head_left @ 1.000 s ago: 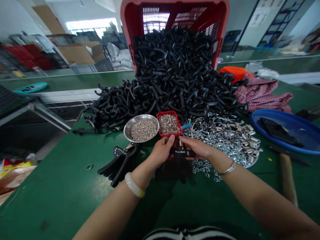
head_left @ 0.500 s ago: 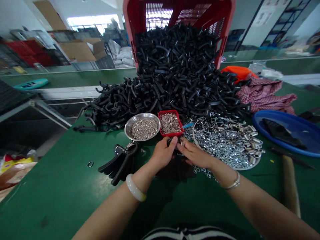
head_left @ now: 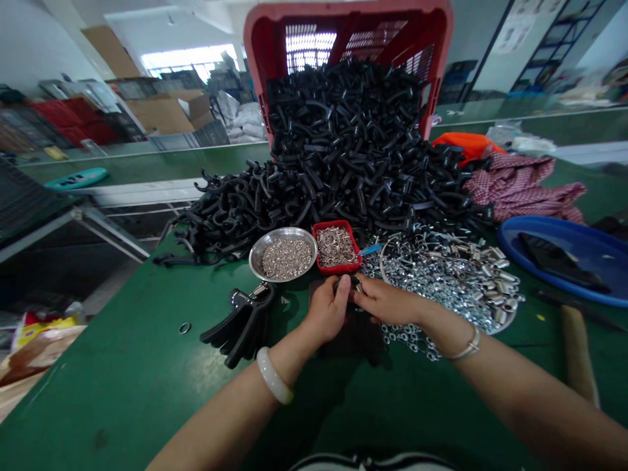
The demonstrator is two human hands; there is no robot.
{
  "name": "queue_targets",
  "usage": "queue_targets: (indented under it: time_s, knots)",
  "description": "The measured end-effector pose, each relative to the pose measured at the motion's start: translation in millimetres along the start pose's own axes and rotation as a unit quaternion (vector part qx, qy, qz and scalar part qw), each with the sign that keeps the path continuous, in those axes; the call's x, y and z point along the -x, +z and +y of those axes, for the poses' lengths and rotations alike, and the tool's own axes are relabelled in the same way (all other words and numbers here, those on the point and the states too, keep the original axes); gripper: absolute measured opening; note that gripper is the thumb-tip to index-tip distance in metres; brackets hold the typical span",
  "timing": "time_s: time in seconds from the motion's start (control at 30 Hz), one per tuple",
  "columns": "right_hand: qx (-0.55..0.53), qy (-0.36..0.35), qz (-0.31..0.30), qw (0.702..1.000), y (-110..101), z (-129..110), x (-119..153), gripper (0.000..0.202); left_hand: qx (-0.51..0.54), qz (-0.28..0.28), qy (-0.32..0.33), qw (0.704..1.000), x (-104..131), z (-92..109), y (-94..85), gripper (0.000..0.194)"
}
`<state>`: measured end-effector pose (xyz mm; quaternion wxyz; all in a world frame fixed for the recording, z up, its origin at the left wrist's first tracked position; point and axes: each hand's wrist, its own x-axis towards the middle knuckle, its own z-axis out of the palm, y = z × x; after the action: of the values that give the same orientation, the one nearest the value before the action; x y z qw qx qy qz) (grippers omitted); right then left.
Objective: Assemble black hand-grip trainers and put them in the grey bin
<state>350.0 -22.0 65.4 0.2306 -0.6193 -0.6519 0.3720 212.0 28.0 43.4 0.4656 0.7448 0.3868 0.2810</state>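
Note:
My left hand [head_left: 330, 309] is closed around a black plastic part [head_left: 346, 284], thumb on top. Against its right side, my right hand [head_left: 385, 301] pinches a small metal spring [head_left: 358, 286] at the same part. Both hands are over a dark block [head_left: 350, 337] on the green table. Just beyond them are a red tray of small metal pins [head_left: 336, 245] and a round metal dish of tiny metal pieces [head_left: 284, 255]. Several black hand grips with springs [head_left: 243, 320] lie together left of my left hand.
Black handles [head_left: 343, 170] spill from a tipped red crate [head_left: 436, 85]. Nuts and springs [head_left: 446, 281] heap on the right, near a blue tray [head_left: 608, 275] and a wooden-handled hammer [head_left: 579, 353]. A metal ring [head_left: 185, 328] lies left; checked cloth [head_left: 524, 186] is back right.
The view has shifted slightly, so the scene sits lower and a little to the right on the left side. Both hands stay together at the black part, with my left hand turned slightly.

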Motion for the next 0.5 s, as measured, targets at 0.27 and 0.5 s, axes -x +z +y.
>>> queue_targets:
  time_s: [0.27,0.5]
  knots:
    - [-0.351,0.102,0.064,0.929,23,24,-18,0.039,-0.249,-0.042,0.029,0.967,-12,-5,-16.7,0.081]
    - [-0.42,0.181,0.108,0.883,38,24,-23,0.029,-0.421,0.023,0.076,0.904,-1,-16,-2.5,0.101]
